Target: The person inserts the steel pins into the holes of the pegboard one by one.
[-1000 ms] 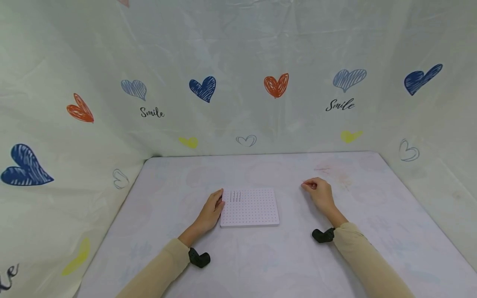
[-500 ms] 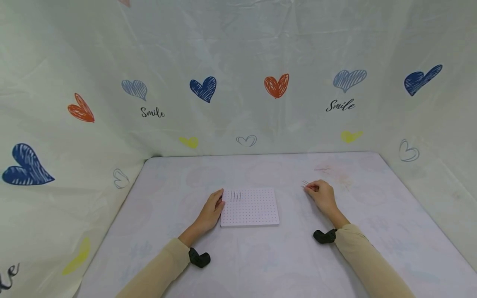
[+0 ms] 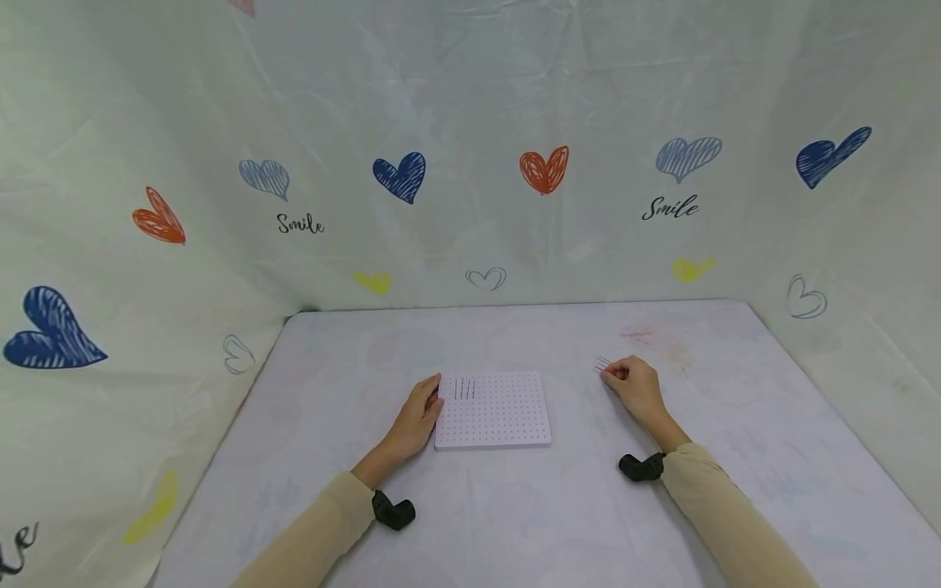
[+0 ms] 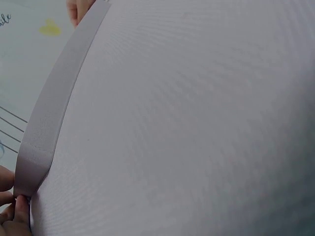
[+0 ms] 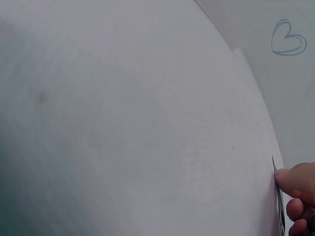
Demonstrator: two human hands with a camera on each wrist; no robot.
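A white pegboard (image 3: 500, 416) lies flat on the table, with several thin dark pins (image 3: 465, 387) standing in its far left corner. My left hand (image 3: 434, 396) rests on the table with its fingers against the board's left edge; the left wrist view shows that edge (image 4: 49, 128) and my fingertips (image 4: 11, 201) at its corner. To the right of the board my right hand (image 3: 612, 374) pinches a small bunch of thin pins (image 3: 603, 362) just above the table. In the right wrist view one pin (image 5: 278, 196) runs beside my fingers (image 5: 298, 184).
The table (image 3: 515, 506) is covered in a pale sheet. A curtain with printed hearts (image 3: 544, 167) closes it in at the back and both sides. Black wrist cameras (image 3: 393, 510) sit on both forearms. A faint reddish stain (image 3: 650, 335) marks the far right.
My right hand has shifted slightly right, and thin pins now stick out from its fingertips. The left hand and the board have not moved.
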